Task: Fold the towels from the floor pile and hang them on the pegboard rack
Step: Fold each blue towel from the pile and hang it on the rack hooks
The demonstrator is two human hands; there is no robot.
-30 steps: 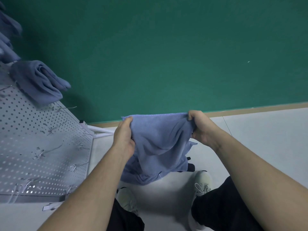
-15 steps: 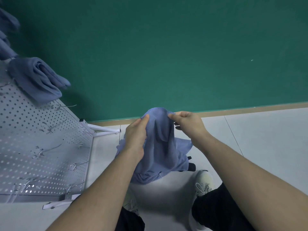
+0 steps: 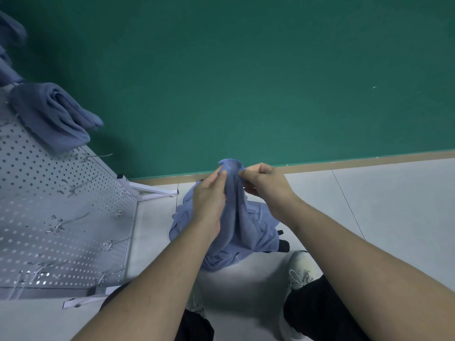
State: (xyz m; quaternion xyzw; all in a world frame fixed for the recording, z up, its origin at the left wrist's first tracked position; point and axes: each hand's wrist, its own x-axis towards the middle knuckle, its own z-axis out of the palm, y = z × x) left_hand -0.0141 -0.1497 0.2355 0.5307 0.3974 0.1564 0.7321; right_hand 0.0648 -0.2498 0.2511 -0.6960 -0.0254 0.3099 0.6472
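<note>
Between the two forearms, in front of the green wall, a soft blue-grey terry towel (image 3: 236,212) hangs bunched into a narrow vertical fold, its stitched hem arching over at the top. The left hand (image 3: 209,200) grips the left side of that fold, thumb and curled fingers pinching the cloth near the hem. The right hand (image 3: 267,187) pinches the hem's other end between thumb and bent fingers, the two hands close together with only the gathered cloth between them. Below them, more of the same blue-grey cloth lies crumpled in a loose floor pile (image 3: 258,232) on the pale grey tiled floor (image 3: 369,205); where the held towel ends and the pile begins cannot be told. A small black object (image 3: 283,244) shows at the pile's right edge, mostly hidden.

At left stands the grey perforated metal pegboard rack (image 3: 49,205), its panel dotted with rows of round holes and set with thin bent wire hooks (image 3: 73,219) that jut out bare. One folded blue-grey towel (image 3: 54,116), rolled in thick soft layers, hangs at the upper part of the panel, and further blue cloth (image 3: 9,57) shows blurred at the frame's left edge above it. White angled metal feet (image 3: 152,191) brace the rack on the floor. A pale laced shoe (image 3: 301,267) and black trouser legs (image 3: 320,311) show at the bottom.
</note>
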